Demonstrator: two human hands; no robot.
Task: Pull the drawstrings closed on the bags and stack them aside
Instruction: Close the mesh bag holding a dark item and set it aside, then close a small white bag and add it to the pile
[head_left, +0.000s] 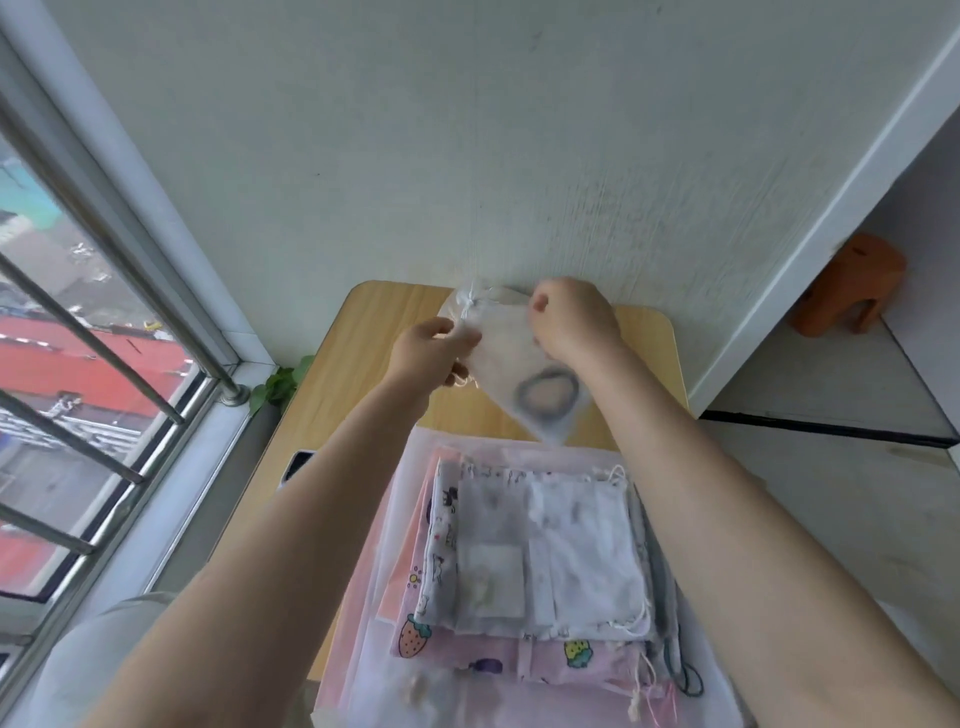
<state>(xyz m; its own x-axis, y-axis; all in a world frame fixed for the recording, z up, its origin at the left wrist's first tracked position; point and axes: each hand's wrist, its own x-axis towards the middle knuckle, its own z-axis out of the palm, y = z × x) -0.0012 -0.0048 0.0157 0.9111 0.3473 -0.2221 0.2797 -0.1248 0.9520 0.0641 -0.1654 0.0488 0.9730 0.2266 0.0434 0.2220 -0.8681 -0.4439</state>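
Fingers of both hands are being clamped on a sheer bag (511, 358) above the worktop (363, 364): left grip (431, 353) at its gathered neck, right grip (571, 317) on its upper edge.

Arms: both of mine reach forward, bare to the elbow, converging ahead of me at about the same height.
Left hand (434, 351): raised, back toward me, fingers curled in a pinch at their tips, thumb side facing right.
Right hand (571, 317): raised slightly higher and farther out, knuckles up, fingers curled under into a closed grip.
Spacing: my hands are near each other, not touching.
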